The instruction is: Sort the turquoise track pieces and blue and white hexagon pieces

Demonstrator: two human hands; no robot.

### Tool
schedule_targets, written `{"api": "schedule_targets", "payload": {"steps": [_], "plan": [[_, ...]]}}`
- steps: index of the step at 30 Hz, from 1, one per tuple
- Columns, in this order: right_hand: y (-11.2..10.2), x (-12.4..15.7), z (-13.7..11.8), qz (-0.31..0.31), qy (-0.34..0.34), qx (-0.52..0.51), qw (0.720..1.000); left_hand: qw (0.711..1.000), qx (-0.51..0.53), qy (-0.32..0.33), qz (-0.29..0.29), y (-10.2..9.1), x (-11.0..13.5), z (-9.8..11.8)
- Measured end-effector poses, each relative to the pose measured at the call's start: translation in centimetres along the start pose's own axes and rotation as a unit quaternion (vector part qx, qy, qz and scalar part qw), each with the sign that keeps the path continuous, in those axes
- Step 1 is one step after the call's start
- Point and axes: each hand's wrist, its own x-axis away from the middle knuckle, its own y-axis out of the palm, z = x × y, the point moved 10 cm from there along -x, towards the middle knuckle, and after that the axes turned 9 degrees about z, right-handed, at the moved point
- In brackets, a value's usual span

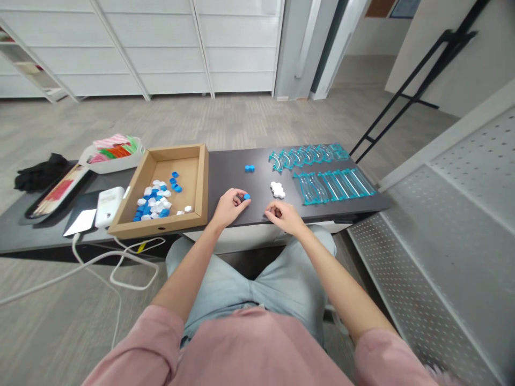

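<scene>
My left hand [230,206] rests on the dark table [229,169], its fingers curled around small blue hexagon pieces [246,197]. My right hand [282,214] lies just right of it near the table's front edge, fingers curled in; what they hold, if anything, is hidden. A cluster of white hexagon pieces [277,189] sits just beyond my right hand. A pair of joined blue hexagon pieces [249,168] lies farther back. A cardboard tray [203,177] at the left holds several loose blue and white hexagon pieces [156,201].
Rows of clear teal curved track pieces [322,171] cover the table's right end. Left of the tray are a white device [108,205] with a cable, a white card, a tub of coloured sticks [115,150], a black tray and black gloves [40,171]. A perforated metal shelf [442,241] stands at the right.
</scene>
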Motion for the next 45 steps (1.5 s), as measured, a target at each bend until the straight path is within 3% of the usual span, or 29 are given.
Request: {"api": "schedule_targets", "payload": {"steps": [17, 24, 29, 35, 40, 45], "plan": [[0.8, 0.2, -0.8, -0.03, -0.089, 0.047, 0.995, 0.997, -0.07, 0.025, 0.001, -0.2, 0.0, 0.4], [1.0, -0.1, -0.7, -0.032, -0.084, 0.06, 0.994, 0.992, -0.101, 0.07, -0.018, 0.5, 0.1, 0.8], [1.2, -0.3, -0.8, -0.028, -0.073, 0.086, 0.993, 0.994, -0.095, 0.06, -0.012, 0.7, 0.0, 0.3], [1.2, -0.3, -1.3, -0.011, -0.043, 0.148, 0.988, 0.995, -0.078, 0.035, 0.052, -0.1, 0.8, 0.0], [2.6, -2.5, -3.9, -0.017, -0.036, 0.221, 0.974, 0.996, -0.079, 0.038, 0.027, 0.1, 1.5, 0.9], [4.7, -6.6, -5.4, -0.076, -0.025, 0.347, 0.934, 0.996, -0.087, 0.026, -0.01, 0.2, 1.5, 1.6]]}}
